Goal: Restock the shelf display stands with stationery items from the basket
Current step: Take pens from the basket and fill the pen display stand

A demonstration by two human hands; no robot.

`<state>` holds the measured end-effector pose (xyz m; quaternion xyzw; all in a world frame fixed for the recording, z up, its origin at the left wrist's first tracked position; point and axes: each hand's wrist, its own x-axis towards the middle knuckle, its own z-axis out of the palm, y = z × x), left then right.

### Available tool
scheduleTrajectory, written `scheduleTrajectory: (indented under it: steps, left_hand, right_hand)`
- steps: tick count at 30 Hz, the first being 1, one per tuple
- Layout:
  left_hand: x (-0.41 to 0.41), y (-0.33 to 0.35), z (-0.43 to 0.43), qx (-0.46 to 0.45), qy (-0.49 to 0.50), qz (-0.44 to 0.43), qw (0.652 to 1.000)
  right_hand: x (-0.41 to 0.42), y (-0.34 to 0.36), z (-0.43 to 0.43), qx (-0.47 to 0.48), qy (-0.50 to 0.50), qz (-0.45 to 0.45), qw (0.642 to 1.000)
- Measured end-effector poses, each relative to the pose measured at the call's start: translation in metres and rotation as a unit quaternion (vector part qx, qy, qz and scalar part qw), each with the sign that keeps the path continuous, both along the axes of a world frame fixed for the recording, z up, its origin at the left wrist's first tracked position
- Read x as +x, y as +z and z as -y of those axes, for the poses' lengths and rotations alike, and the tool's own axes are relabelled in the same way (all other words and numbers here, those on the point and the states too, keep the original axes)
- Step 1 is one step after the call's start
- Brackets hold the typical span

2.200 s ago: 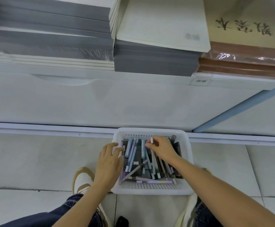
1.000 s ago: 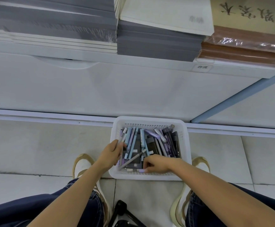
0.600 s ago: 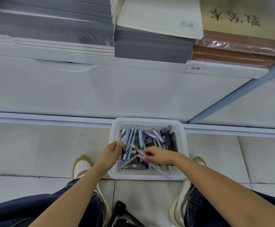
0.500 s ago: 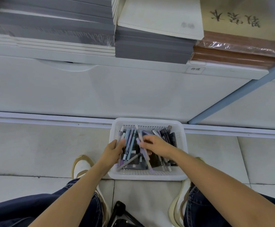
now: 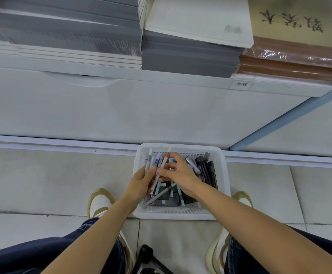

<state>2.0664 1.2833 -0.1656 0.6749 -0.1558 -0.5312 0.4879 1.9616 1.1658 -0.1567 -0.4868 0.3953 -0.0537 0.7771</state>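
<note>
Because the slim pastel plastic pens [image 5: 157, 169] are light, stiff and smooth, a bundle is best pinched mid-barrel. It is held above the white perforated basket [image 5: 221, 186] on the floor, left hand [image 5: 140, 182] clenched round it, right fingers [image 5: 166, 172] pinching one pen. Half a second earlier, fewer pens were gathered.

Bare forearms [image 5: 93, 234] — navy jeans [image 5: 32, 252], cream-tan sneakers [image 5: 99, 202]
</note>
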Motion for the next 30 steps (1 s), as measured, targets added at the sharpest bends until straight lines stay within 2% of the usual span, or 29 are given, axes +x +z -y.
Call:
scheduleTrajectory:
  steps: [3, 7, 10, 13, 15, 17, 19, 21, 26, 30]
  left_hand:
    - [0.001, -0.002, -0.003, 0.018, 0.001, 0.009, 1.0]
    - [0.003, 0.001, -0.006, -0.014, -0.027, -0.04, 0.999]
    - [0.006, 0.003, -0.007, -0.024, -0.046, -0.073, 0.996]
    - [0.01, 0.004, -0.006, -0.01, -0.042, -0.07, 0.997]
    - [0.013, 0.004, -0.008, -0.002, -0.008, -0.047, 0.999]
    - [0.018, 0.001, -0.012, 0.015, 0.025, -0.011, 1.0]
    - [0.022, -0.004, -0.016, 0.031, 0.048, 0.012, 0.998]
    - [0.022, -0.008, -0.018, 0.046, 0.058, 0.022, 0.997]
    - [0.02, -0.014, -0.019, 0.068, 0.055, 0.014, 0.996]
    - [0.02, -0.014, -0.018, 0.069, 0.059, 0.016, 0.996]
  right_hand:
    - [0.003, -0.002, -0.002, -0.022, 0.032, -0.017, 0.999]
    - [0.005, -0.007, -0.002, -0.12, 0.12, -0.064, 0.983]
    - [0.001, -0.006, 0.005, -0.099, 0.174, -0.056, 0.978]
    - [-0.005, -0.009, 0.013, -0.065, 0.209, -0.05, 0.974]
    - [-0.012, -0.017, 0.017, -0.106, 0.204, -0.085, 0.97]
    - [-0.022, -0.03, 0.018, -0.215, 0.214, -0.175, 0.937]
    - [-0.034, -0.044, 0.014, -0.305, 0.244, -0.253, 0.885]
    - [-0.04, -0.055, 0.006, -0.339, 0.262, -0.274, 0.861]
    - [-0.035, -0.064, -0.001, -0.336, 0.226, -0.277, 0.871]
    - [-0.03, -0.066, -0.011, -0.347, 0.246, -0.27, 0.864]
